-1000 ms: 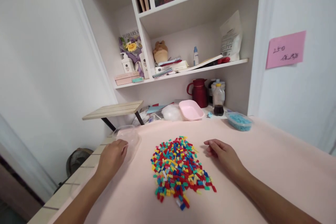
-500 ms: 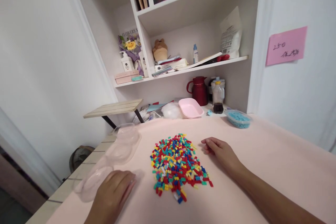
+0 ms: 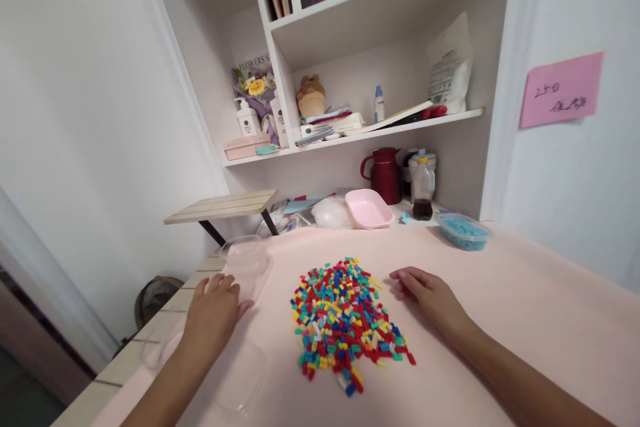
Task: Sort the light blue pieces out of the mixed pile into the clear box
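A heap of small multicoloured plastic building bricks [image 3: 345, 313] lies on the pink tablecloth between my hands. My left hand [image 3: 215, 307] is at the left edge of the table, its fingers apart over a clear plastic container that it mostly covers. Behind it stands another clear container [image 3: 245, 257]. A third clear container [image 3: 240, 380] lies nearer me, right of my left forearm; part of a further one [image 3: 155, 352] shows left of that forearm. My right hand [image 3: 420, 287] rests right of the heap, fingers loosely curled together with nothing visible in them.
At the back stand a pink tray [image 3: 370, 208], a red jug [image 3: 386, 177] and a bottle of dark liquid [image 3: 423, 190]. A tub of blue pieces [image 3: 463, 232] sits at the back right. A small wooden stand [image 3: 220, 205] is at the back left, beneath the white shelves [image 3: 385, 132].
My left hand first came toward me with a clear container, set it down near the front, then went back to the row's middle container. My right hand stays beside the bricks.
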Demonstrator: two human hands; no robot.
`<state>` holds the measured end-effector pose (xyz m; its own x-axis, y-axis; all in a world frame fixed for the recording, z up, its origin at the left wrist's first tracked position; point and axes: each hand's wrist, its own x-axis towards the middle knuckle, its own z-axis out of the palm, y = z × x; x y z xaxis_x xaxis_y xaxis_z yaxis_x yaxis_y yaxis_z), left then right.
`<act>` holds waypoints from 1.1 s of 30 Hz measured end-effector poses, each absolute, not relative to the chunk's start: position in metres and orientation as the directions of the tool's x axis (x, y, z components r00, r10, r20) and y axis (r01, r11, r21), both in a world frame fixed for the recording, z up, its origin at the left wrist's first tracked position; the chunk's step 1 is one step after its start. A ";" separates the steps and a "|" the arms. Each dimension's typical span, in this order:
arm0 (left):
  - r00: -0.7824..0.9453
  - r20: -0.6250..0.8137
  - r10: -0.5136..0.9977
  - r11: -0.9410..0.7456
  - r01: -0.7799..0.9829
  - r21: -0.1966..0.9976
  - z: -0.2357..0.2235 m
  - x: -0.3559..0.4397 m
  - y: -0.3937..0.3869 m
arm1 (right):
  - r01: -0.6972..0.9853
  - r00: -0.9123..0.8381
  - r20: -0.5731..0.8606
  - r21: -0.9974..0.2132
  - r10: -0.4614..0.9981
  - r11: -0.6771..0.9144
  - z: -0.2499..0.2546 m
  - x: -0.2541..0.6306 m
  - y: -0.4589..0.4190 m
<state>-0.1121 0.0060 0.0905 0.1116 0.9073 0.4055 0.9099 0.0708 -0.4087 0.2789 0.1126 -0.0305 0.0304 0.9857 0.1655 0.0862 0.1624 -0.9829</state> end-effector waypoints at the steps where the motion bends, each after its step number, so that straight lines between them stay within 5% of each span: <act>1: 0.074 0.344 0.936 0.077 0.910 -0.407 0.088 -0.113 0.012 | 0.090 0.028 0.169 -0.982 0.985 0.166 -0.030 0.279 0.112; 6: 0.050 0.260 0.964 0.027 0.958 -0.285 0.076 -0.130 0.029 | 0.098 0.020 0.184 -0.978 0.983 0.182 -0.022 0.275 0.108; 14: -0.009 0.398 0.917 0.071 0.987 -0.142 0.114 -0.135 0.021 | 0.119 0.093 0.178 -0.979 0.980 0.167 -0.024 0.278 0.111; 19: 0.093 0.437 0.894 -0.109 0.994 0.011 0.125 -0.124 0.005 | 0.254 0.193 0.395 -0.904 0.898 0.344 0.005 0.282 0.093; 25: 0.598 0.597 0.535 -0.594 0.769 -0.237 0.104 -0.048 -0.007 | 0.299 -0.359 0.630 -0.622 0.689 0.724 0.045 0.263 0.043; 30: 0.660 0.712 0.240 -0.652 0.653 -0.385 0.078 0.042 -0.020 | 0.398 -0.523 0.718 -0.270 0.459 0.877 0.039 0.242 0.022; 33: 0.598 0.782 0.178 -0.547 0.720 -0.426 0.069 0.061 -0.033 | 0.411 -0.574 0.764 -0.041 0.294 0.910 0.033 0.246 0.031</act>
